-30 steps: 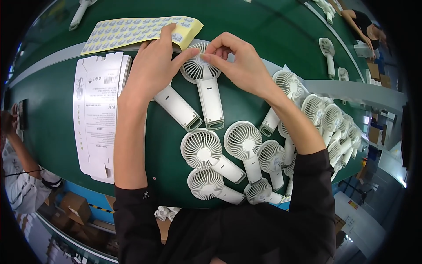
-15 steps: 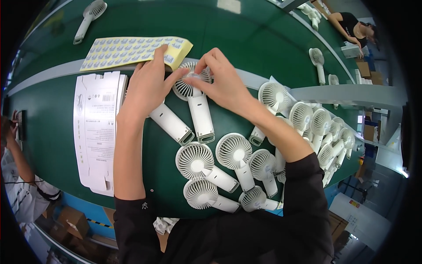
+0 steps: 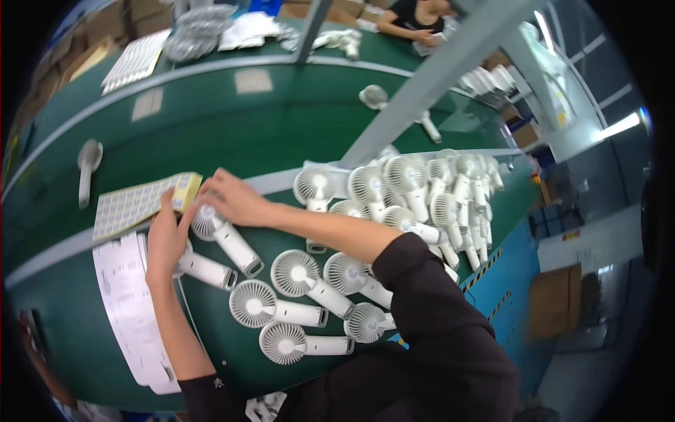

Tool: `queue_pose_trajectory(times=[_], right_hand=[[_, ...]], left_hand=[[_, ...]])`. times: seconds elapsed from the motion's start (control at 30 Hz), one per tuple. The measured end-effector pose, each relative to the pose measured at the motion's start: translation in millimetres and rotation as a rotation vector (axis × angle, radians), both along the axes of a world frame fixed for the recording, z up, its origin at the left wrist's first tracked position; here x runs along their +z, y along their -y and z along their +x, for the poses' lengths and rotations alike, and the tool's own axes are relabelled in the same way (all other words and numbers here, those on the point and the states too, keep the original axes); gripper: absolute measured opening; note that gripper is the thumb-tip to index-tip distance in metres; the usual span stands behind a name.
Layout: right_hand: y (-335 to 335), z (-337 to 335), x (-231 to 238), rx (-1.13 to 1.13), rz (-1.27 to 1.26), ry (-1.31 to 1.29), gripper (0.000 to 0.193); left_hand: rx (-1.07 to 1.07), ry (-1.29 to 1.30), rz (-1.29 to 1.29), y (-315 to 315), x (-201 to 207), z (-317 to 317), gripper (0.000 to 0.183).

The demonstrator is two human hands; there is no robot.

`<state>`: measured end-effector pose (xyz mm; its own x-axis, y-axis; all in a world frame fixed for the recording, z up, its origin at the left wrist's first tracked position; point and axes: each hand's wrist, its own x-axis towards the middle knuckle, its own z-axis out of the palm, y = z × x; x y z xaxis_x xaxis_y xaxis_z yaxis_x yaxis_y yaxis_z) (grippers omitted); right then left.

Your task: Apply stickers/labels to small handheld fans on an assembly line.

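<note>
My left hand point(image 3: 167, 239) reaches up beside a white handheld fan point(image 3: 233, 246), its fingers apart. Its index finger lies by the edge of a yellow-backed sticker sheet point(image 3: 133, 209), and its thumb points at the fan's round head. Over that same head, my right hand point(image 3: 235, 199) has its fingers bent in a pinch; anything between them is too small or hidden to make out. A second fan point(image 3: 207, 271) lies just below, its head mostly covered by my left hand and wrist.
Several white fans point(image 3: 295, 273) lie on the green table near my right arm. A heap of more fans point(image 3: 408, 179) sits at the right. Flat white printed cartons point(image 3: 126, 302) lie at left. A grey post point(image 3: 422, 84) slants across, and a co-worker point(image 3: 415, 24) sits at the far side.
The view has swung to the right, so the fans, sheet and cartons sit further left and lower. Both my hands stay at the same fan's head.
</note>
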<state>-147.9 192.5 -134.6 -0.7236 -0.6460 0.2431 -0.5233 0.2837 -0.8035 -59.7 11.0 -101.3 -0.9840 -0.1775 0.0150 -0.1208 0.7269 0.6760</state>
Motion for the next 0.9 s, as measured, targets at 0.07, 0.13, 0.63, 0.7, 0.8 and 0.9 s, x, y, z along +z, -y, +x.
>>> queue_pose_trajectory(times=[0.07,0.13,0.63,0.7,0.8,0.9], right_hand=[[-8.0,-5.7,7.8,0.025,0.036,0.019,0.034],[-16.1,4.5,15.7,-0.147,0.09,-0.006,0.042],[-34.5,53.8,28.4,-0.122,0.342,0.102,0.047],[-34.6,50.5,27.5,-0.138,0.347,0.127,0.049],[-36.2,40.9,14.4,-0.145,0.352,0.153,0.052],[-16.4,43.0,29.7,-0.032,0.343,0.243,0.053]], left_hand=[[0.016,0.045,0.005,-9.2,11.5,-2.8,0.057],[-0.012,0.014,0.002,-11.1,11.7,-1.4,0.056],[0.122,-0.47,0.297,-11.4,73.0,12.9,0.044],[0.144,-0.515,0.317,-12.7,75.1,13.4,0.042],[0.116,-0.603,0.332,-16.2,78.4,12.5,0.039],[0.116,-0.744,0.408,9.5,69.6,21.9,0.038]])
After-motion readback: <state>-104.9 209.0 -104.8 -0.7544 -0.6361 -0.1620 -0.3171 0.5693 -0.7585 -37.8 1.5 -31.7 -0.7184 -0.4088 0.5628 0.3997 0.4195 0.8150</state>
